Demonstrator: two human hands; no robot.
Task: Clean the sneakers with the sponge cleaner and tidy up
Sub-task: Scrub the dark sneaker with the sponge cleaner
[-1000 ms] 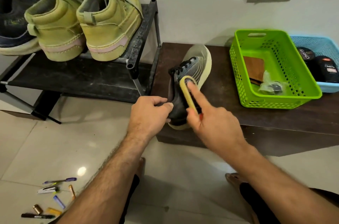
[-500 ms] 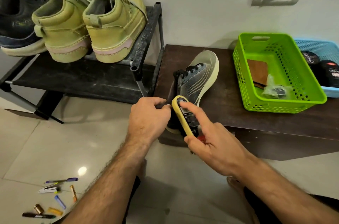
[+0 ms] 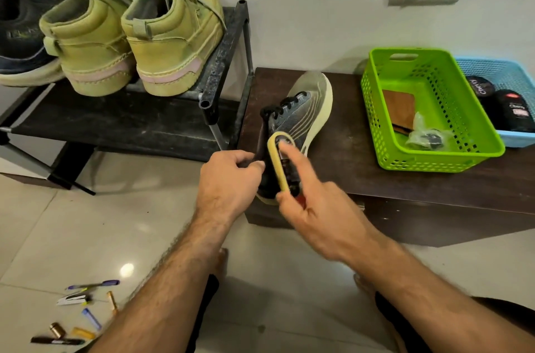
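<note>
While R hand scrubs sneaker, blk tins read "Cherry".

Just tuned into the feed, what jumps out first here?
The two hands at centre: the left hand grips the heel end of a grey sneaker on the dark wooden bench, while the right hand presses a yellow sponge cleaner against its side. Next, the bright green basket on the bench's right.

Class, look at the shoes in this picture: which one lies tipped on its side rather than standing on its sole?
The grey sneaker on the dark bench, tipped sideways; the green boots and black shoe stand upright on the rack.
</note>
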